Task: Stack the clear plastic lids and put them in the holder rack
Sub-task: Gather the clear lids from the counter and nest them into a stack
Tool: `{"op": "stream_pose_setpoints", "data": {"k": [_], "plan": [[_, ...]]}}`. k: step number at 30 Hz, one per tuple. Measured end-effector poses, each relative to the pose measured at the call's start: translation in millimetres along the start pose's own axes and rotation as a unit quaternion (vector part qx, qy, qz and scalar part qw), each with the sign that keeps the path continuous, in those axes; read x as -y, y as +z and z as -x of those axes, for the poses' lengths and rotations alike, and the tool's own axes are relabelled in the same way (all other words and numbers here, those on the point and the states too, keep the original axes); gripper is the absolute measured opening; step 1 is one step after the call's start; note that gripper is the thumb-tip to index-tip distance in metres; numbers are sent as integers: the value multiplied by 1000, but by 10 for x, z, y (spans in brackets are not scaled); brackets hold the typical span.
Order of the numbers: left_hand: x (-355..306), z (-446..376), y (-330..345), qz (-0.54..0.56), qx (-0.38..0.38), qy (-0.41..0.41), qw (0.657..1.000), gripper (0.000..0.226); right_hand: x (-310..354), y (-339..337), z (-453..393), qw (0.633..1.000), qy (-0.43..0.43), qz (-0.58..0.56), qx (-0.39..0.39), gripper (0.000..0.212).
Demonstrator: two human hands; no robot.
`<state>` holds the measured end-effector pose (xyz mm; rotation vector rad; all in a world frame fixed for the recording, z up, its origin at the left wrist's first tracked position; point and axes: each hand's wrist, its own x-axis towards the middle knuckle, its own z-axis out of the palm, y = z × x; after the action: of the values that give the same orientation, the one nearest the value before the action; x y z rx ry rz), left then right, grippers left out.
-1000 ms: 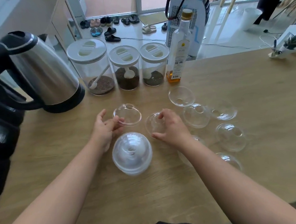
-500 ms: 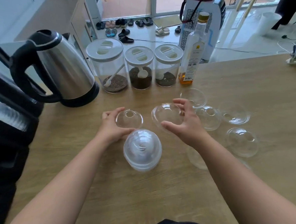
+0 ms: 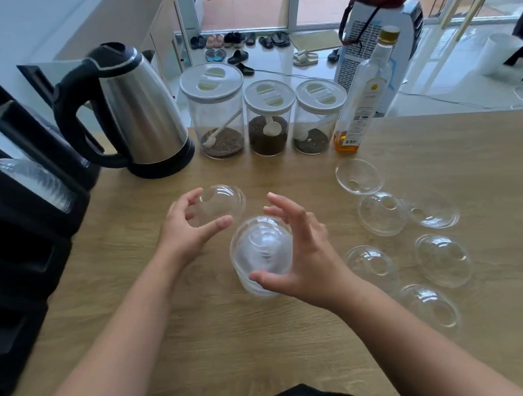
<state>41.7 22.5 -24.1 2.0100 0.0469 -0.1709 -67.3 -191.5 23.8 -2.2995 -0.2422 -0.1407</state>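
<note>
A stack of clear dome lids (image 3: 261, 253) stands on the wooden table (image 3: 275, 345) in front of me. My right hand (image 3: 304, 255) cups its right side with fingers spread; the thumb touches the near edge and the fingertips hover over the top. My left hand (image 3: 188, 227) holds a single clear dome lid (image 3: 223, 203) between thumb and fingers, just left of the stack and slightly off the table. Several loose clear lids (image 3: 381, 213) lie to the right. A black holder (image 3: 32, 214) with clear plastic pieces in it sits at the left edge.
A steel kettle (image 3: 140, 111) stands at the back left. Three lidded jars (image 3: 266, 118) and a glass bottle (image 3: 364, 94) line the far table edge. Behind the edge the floor drops away, with shoes and a white appliance on it.
My right hand lifted a lid from the table, carried it left and set it on the stack. My left hand picked up its lid. The view shifted right and closer.
</note>
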Motion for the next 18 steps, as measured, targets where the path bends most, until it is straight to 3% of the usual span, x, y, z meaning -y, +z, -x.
{"op": "stream_pose_setpoints", "data": {"k": [8, 18], "plan": [[-363, 349, -178, 30, 33, 97, 994, 92, -116, 95, 81, 1000, 12, -10, -6, 114], [-496, 668, -101, -58, 102, 170, 979, 97, -229, -2, 128, 998, 5, -54, -35, 131]]}}
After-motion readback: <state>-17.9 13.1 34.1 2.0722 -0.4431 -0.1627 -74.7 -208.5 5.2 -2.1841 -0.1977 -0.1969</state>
